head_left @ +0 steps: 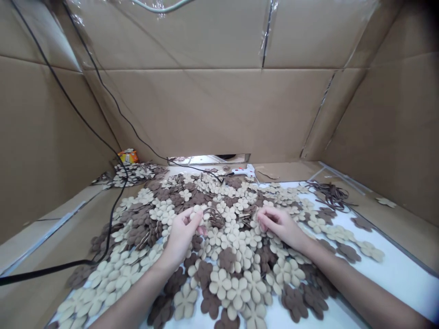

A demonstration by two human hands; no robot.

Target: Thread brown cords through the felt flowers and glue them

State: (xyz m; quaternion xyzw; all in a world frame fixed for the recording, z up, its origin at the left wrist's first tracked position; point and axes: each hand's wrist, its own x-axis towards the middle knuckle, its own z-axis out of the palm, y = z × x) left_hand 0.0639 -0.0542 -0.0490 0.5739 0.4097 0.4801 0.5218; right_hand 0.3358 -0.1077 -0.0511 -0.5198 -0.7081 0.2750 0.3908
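My left hand [183,230] is closed in a pinch on a beige flower cut-out [196,209] at its fingertips. A thin brown strip [216,212] curves away from those fingers toward the middle of the pile. To the right, my right hand [279,225] has its thumb and fingers pressed together just above the flowers; what they hold, if anything, is too small to make out. Beneath both hands spreads a heap of five-petalled flowers, some beige [239,292] and some dark brown [227,259]. Short brown strips [245,220] lie between the hands.
A white glue gun [244,171] lies at the back of the pile. Black cables [113,214] run down the left side. More brown strips [331,195] sit at the right. An orange box [128,156] stands at back left. Cardboard walls [212,109] enclose the white table surface [387,283].
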